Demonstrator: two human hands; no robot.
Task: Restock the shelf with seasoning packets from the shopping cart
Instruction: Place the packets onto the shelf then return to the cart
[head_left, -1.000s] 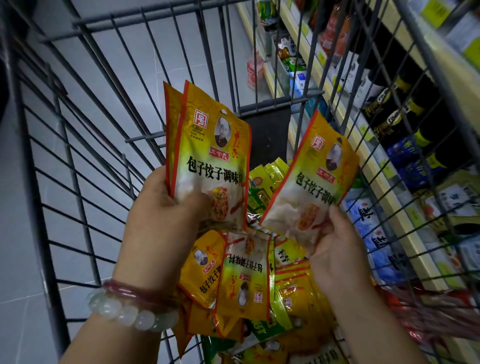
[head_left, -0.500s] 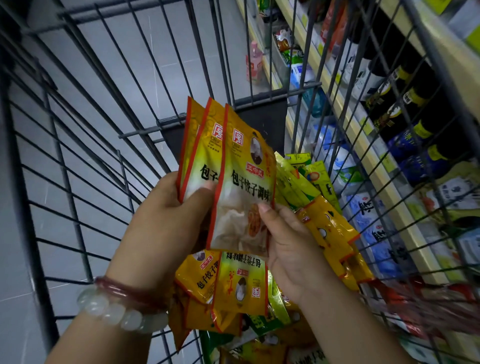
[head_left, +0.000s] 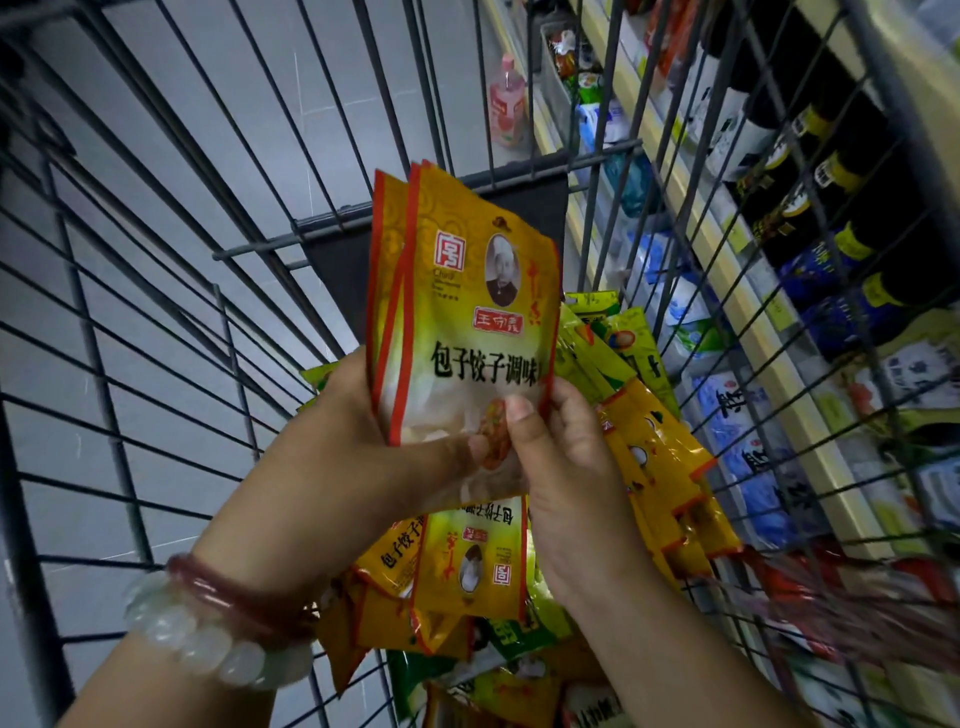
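A stack of yellow seasoning packets with red edges and black characters stands upright above the wire shopping cart. My left hand grips the stack's lower left, thumb across the front. My right hand pinches its lower right edge, thumb on the front. More yellow and green packets lie heaped in the cart below and to the right of my hands.
The shelf runs along the right, outside the cart wall, with dark bottles above and blue-white packets lower down. A pink bottle stands on the grey floor ahead. A red mesh bag lies at the right.
My right hand brought its single packet left onto the stack in my left hand. Both hands now hold the squared stack, lifted slightly.
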